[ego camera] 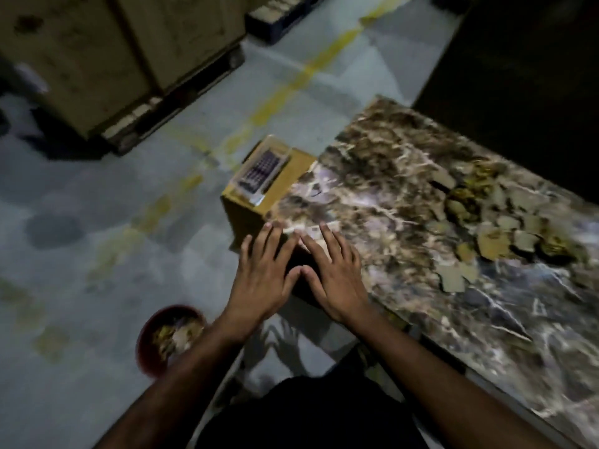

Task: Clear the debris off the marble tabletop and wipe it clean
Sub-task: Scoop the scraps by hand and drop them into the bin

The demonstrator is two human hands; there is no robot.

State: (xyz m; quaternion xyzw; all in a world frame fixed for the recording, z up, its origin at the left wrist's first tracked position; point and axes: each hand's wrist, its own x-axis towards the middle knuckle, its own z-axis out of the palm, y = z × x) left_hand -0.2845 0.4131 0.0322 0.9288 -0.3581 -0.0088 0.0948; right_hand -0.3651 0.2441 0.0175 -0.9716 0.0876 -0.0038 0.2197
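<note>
— Hands, head view?
— Left hand (264, 274) and right hand (334, 275): both flat, fingers spread, empty, thumbs touching at the near corner of the brown veined marble tabletop (405, 196).
— Tabletop's long axis?
— Runs from upper left to lower right.
— Debris?
— Torn tan cardboard scraps (492, 234), heaped right of centre. Round red bucket (168, 338) on the floor, lower left.

The near and left stretch of the marble tabletop (405, 222) in front of me lies bare, open for a sweep. Farther right, the debris (492, 228) of flat scraps and yellowish clumps blocks that part. At the far-left corner a cardboard box (256, 205) with a clear case (263, 168) on top stands just beside the edge. A red bucket (152, 348) sits on the floor, near left.
</note>
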